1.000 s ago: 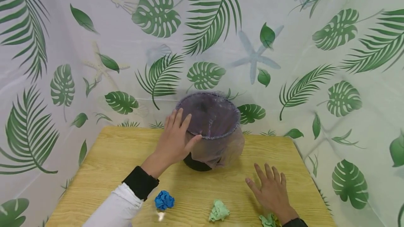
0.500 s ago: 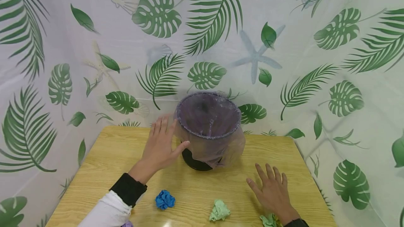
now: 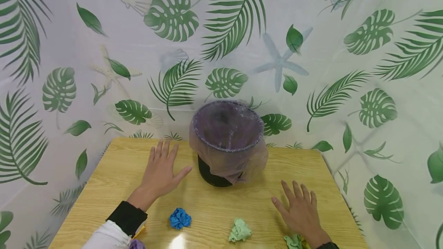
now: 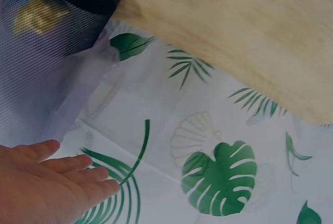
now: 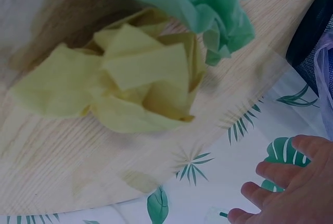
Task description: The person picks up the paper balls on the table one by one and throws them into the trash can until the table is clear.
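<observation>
A black mesh waste bin (image 3: 215,176) with a translucent purple bin liner (image 3: 238,160) folded over its rim stands towards the back of the table. My left hand (image 3: 159,178) is left of the bin, apart from it, fingers straight and thumb out. In the left wrist view, crumpled yellow paper (image 4: 40,15) shows through the bin's mesh. On the right, my right hand (image 3: 300,213) has its fingers spread and holds nothing. Crumpled green paper (image 3: 293,242) and crumpled yellow paper (image 5: 151,73) lie by the right wrist.
A blue paper ball (image 3: 180,218) and a pale green paper ball (image 3: 240,230) lie at the front of the wooden table (image 3: 207,206). Purple paper (image 3: 137,244) and orange paper (image 3: 140,232) lie by the left cuff. A leaf-patterned cloth (image 3: 221,49) surrounds the table's back and sides.
My left hand has moved left and down, away from the bin's rim. Purple and orange paper have come into view by its cuff. The right hand stays almost still.
</observation>
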A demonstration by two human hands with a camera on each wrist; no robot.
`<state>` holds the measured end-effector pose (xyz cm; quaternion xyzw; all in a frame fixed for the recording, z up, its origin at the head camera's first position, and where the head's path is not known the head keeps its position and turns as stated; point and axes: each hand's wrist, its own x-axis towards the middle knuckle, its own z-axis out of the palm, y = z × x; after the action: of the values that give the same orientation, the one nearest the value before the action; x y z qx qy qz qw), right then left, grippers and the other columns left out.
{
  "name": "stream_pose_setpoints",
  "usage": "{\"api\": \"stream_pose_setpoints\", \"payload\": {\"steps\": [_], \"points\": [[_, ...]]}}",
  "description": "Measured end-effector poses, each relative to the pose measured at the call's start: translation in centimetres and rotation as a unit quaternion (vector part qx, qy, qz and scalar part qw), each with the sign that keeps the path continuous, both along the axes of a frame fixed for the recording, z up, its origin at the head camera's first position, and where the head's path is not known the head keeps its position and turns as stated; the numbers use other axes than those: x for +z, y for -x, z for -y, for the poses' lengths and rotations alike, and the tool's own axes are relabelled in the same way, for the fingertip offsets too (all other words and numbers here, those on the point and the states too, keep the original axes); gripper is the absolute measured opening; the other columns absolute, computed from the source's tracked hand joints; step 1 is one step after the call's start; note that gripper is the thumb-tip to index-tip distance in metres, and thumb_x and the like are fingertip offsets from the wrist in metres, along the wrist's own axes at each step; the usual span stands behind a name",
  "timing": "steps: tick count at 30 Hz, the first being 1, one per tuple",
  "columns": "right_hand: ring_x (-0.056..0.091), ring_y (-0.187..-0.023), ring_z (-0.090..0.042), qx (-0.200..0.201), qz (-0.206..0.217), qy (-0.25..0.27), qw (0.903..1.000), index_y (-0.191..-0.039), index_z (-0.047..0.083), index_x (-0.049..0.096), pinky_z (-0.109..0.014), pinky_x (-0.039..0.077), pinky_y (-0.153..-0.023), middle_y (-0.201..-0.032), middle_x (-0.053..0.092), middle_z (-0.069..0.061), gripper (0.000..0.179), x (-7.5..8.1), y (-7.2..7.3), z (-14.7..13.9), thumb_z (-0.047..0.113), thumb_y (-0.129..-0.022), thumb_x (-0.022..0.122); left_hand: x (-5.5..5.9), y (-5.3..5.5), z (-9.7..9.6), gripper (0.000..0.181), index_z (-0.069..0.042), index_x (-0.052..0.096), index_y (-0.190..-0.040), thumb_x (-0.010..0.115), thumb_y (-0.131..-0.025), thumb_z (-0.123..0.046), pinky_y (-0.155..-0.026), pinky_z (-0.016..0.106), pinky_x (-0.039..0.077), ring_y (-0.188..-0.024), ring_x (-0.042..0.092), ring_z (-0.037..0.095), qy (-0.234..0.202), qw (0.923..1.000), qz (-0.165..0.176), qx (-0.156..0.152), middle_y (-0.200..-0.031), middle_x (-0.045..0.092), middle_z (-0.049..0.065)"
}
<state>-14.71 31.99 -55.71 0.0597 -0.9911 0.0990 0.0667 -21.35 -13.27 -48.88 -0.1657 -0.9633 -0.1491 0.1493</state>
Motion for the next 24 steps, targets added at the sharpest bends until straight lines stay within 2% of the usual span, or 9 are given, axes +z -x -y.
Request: {"api": "stream_pose_setpoints", "payload": {"steps": [6,13,17,21,24], "points": [[0.024,-0.129,-0.051,-0.001,0.001,-0.001,1.0000,-0.148,0.019,0.036,-0.073,0.012,-0.099,-0.145,0.034,-0.027,0.074,-0.2,-0.3,-0.3,0.069,-0.093,0.033,-1.7,-0.7,1.1,0.087,-0.011,0.026,-0.150,0.037,-0.090,-0.072,-0.113,0.057,0.005,-0.141,0.001,0.036,0.001,0.9997,0.022,0.013,-0.154,0.015,0.022],[0.025,-0.128,-0.052,-0.004,0.006,-0.001,1.0000,-0.148,0.019,0.036,-0.074,0.012,-0.098,-0.144,0.034,-0.028,0.072,-0.3,-0.6,-0.5,0.067,-0.094,0.035,-3.8,-1.5,2.1,0.087,-0.010,0.026,-0.151,0.037,-0.090,-0.071,-0.112,0.059,0.007,-0.141,0.005,0.039,0.005,0.9995,0.023,0.021,-0.152,0.020,0.024],[0.029,-0.126,-0.052,-0.004,0.013,-0.005,0.9999,-0.148,0.018,0.036,-0.074,0.014,-0.097,-0.142,0.037,-0.028,0.074,-0.2,-0.8,-0.7,0.069,-0.093,0.034,-4.6,-1.8,2.3,0.087,-0.009,0.027,-0.150,0.037,-0.090,-0.071,-0.112,0.059,0.006,-0.141,0.005,0.039,0.005,0.9994,0.023,0.024,-0.152,0.020,0.024],[0.039,-0.118,-0.053,-0.005,0.026,-0.023,0.9994,-0.144,0.015,0.041,-0.073,0.022,-0.094,-0.136,0.044,-0.028,0.084,0.4,-1.1,-1.1,0.077,-0.088,0.033,-5.0,-2.0,2.2,0.088,-0.010,0.026,-0.150,0.034,-0.090,-0.073,-0.112,0.059,0.005,-0.141,0.004,0.038,0.010,0.9992,0.028,0.027,-0.153,0.019,0.023],[0.046,-0.108,-0.053,-0.013,0.066,-0.041,0.9969,-0.140,0.011,0.047,-0.072,0.035,-0.083,-0.131,0.048,-0.028,0.093,1.3,-1.4,-1.5,0.083,-0.081,0.036,-5.1,-2.1,2.3,0.088,-0.009,0.026,-0.150,0.034,-0.090,-0.073,-0.112,0.060,0.005,-0.141,0.005,0.039,0.013,0.9990,0.030,0.029,-0.153,0.020,0.023]]}}
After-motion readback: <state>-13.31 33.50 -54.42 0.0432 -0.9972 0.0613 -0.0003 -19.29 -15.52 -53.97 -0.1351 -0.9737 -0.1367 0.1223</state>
